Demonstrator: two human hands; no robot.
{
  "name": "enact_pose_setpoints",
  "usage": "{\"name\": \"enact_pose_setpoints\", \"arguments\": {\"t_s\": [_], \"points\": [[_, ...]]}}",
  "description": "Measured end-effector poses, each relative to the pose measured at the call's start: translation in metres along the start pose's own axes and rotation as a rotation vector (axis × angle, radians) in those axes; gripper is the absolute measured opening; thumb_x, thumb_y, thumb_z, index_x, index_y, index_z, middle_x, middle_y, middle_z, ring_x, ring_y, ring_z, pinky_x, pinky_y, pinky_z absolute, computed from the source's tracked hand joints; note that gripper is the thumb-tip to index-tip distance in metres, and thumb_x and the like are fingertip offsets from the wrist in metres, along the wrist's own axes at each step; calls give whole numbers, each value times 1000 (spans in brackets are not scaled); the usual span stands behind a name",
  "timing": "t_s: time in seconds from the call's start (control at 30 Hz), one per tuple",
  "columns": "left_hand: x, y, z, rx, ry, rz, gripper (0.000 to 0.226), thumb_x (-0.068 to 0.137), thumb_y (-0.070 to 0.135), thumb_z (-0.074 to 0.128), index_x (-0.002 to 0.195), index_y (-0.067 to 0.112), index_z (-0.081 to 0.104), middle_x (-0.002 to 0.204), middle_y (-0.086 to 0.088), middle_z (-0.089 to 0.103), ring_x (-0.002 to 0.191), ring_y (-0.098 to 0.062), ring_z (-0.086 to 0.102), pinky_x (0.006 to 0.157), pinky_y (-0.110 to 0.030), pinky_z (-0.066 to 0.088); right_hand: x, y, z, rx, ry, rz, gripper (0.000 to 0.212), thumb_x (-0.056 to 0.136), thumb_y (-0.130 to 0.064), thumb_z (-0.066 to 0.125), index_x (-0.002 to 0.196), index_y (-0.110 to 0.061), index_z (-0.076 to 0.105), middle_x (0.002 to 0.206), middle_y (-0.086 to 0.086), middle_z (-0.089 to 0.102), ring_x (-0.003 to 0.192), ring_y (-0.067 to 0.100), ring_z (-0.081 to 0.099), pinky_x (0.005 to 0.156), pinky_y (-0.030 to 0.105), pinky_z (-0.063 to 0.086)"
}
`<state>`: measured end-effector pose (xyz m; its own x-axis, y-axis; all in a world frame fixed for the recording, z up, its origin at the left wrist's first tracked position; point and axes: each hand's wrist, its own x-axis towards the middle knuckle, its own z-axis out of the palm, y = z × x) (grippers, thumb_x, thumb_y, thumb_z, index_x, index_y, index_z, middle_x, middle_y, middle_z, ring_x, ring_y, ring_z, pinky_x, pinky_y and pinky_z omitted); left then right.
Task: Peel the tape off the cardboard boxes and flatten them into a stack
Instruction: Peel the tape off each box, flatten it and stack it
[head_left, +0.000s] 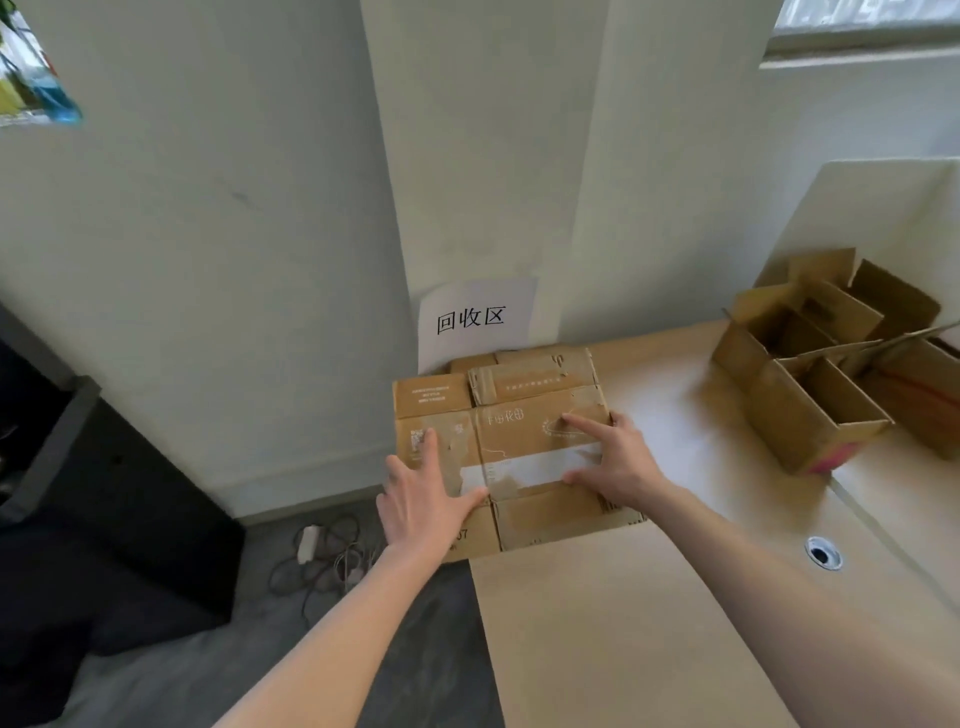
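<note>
**Flattened boxes, desk corner, both hands on top**

Stack (524, 441): flattened cardboard boxes, lying at the far left corner of the desk (597, 623), against the wall; left edge overhangs the desk. Top piece bears a white label (524, 467) and pale print.

Left hand (423, 499): fingers straight and spread, palm flat on the stack's left part, grasping nothing.

Right hand (613, 462): fingers straight, flat on the stack's right part by the label, grasping nothing.

Open boxes (826, 353): several still standing, flaps up, on the desk at right, well apart from the stack.

Sign (475, 317): white sheet with black characters, on the wall just behind the stack.

Cables (322, 556): tangled on the floor, left of the desk.
</note>
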<state>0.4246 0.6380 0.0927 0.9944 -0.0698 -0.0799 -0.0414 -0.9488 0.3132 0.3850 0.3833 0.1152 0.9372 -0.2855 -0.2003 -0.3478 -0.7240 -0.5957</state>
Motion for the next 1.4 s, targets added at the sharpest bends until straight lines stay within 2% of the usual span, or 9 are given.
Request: {"name": "enact_pose_setpoints", "arguments": {"t_s": [0.6, 0.8, 0.87, 0.93, 1.0, 1.07, 1.13, 1.23, 1.4], "points": [[210, 27, 97, -5, -202, 59, 112, 77, 83, 59, 159, 34, 1, 127, -14, 38, 93, -24, 57, 81, -37, 57, 213, 37, 27, -98, -53, 151, 85, 74, -33, 89, 145, -50, 46, 159, 18, 23, 147, 37, 24, 120, 46, 29], [267, 48, 143, 48, -187, 46, 95, 87, 81, 45, 159, 32, 8, 127, -14, 38, 89, -20, 50, 81, -31, 52, 293, 81, 44, -110, -141, 156, 85, 75, -38, 87, 147, -49, 43, 163, 15, 15, 148, 38, 22, 120, 49, 30], [279, 51, 161, 107, -153, 64, 84, 92, 80, 32, 157, 27, 21, 140, -17, 35, 111, -26, 52, 96, -35, 47, 313, 99, 60, -175, -169, 132, 78, 77, -52, 77, 147, -49, 41, 166, 12, 10, 146, 37, 24, 119, 47, 30], [291, 51, 183, 208, -114, 146, 83, 94, 79, 25, 151, 19, 35, 162, -21, 20, 145, -35, 31, 117, -45, 29, 326, 113, 81, -276, -117, 62, 67, 79, -68, 53, 142, -47, 43, 169, 5, 1, 145, 33, 23, 115, 45, 28], [305, 49, 202, 246, -45, 311, 84, 93, 80, 30, 137, 11, 48, 168, -19, 14, 155, -34, 15, 123, -52, 15, 334, 123, 103, -328, -9, -9, 64, 82, -72, 36, 134, -35, 44, 170, 3, -2, 151, 28, 15, 118, 45, 23], [318, 43, 219, 202, 6, 482, 79, 92, 79, 38, 122, 8, 54, 167, -18, 16, 155, -31, 18, 124, -56, 16, 341, 129, 122, -375, 75, -112, 65, 89, -69, 31, 131, -22, 46, 170, 7, 4, 156, 24, 8, 125, 43, 15], [329, 36, 233, 169, 0, 566, 78, 91, 77, 42, 128, 9, 50, 168, -18, 14, 156, -31, 17, 122, -61, 19, 346, 131, 135, -359, 145, -184, 62, 92, -63, 36, 132, -17, 49, 169, 9, 10, 157, 24, 9, 126, 43, 12], [330, 31, 238, 219, -30, 581, 87, 91, 79, 36, 160, 26, 26, 169, -18, 4, 157, -34, 5, 120, -67, 14, 347, 131, 139, -350, 165, -216, 67, 93, -66, 39, 150, -30, 40, 170, 8, 8, 157, 22, 6, 126, 44, 12], [330, 40, 243, 294, -67, 582, 86, 89, 86, 26, 161, 44, 9, 170, -16, -4, 156, -37, -3, 117, -72, 10, 349, 135, 139, -440, 162, -203, 68, 94, -74, 33, 155, -43, 33, 169, 10, 10, 155, 27, 14, 124, 45, 18]]}}
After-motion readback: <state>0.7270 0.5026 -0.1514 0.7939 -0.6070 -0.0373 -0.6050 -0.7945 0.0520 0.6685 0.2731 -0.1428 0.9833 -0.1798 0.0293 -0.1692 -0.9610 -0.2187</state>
